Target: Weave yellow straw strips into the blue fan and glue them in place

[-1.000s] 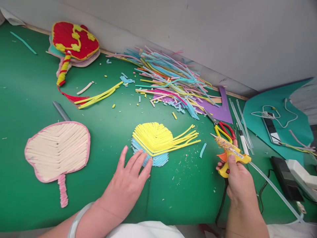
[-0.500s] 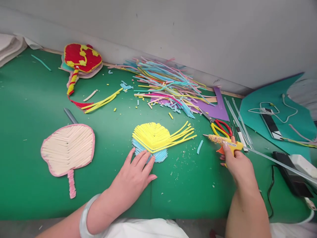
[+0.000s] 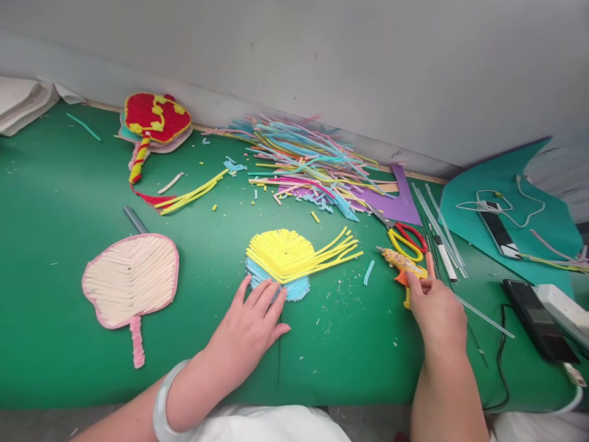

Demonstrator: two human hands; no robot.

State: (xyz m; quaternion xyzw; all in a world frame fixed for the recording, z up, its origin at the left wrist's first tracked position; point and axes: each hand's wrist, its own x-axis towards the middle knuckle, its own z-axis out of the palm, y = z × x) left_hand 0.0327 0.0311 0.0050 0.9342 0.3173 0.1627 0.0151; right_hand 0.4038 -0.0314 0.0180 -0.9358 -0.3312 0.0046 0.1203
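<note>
In the middle lies a fan-shaped piece of yellow strips (image 3: 285,252) over a blue strip layer (image 3: 297,289), with loose yellow ends fanning out to the right. My left hand (image 3: 251,325) rests at its lower edge, fingers spread and fingertips touching the blue part. To the right, my right hand (image 3: 435,310) is closed around the rear of a yellow glue gun (image 3: 402,262), low over the table with its nozzle toward the left. A clear glue stick (image 3: 488,317) runs out behind that hand. A short blue strip (image 3: 369,272) lies between the piece and the nozzle.
Scissors (image 3: 405,239) lie just beyond the glue gun. A heap of coloured strips (image 3: 304,153) lines the wall. A pale fan (image 3: 133,279) lies at left, a red fan (image 3: 156,120) behind it. A power bank (image 3: 499,228), phone (image 3: 540,319) and cables occupy the right.
My right hand has shifted slightly left and lower, and the glue gun has turned, its grip now pointing toward me. My left hand stays on the blue part. The view has moved slightly.
</note>
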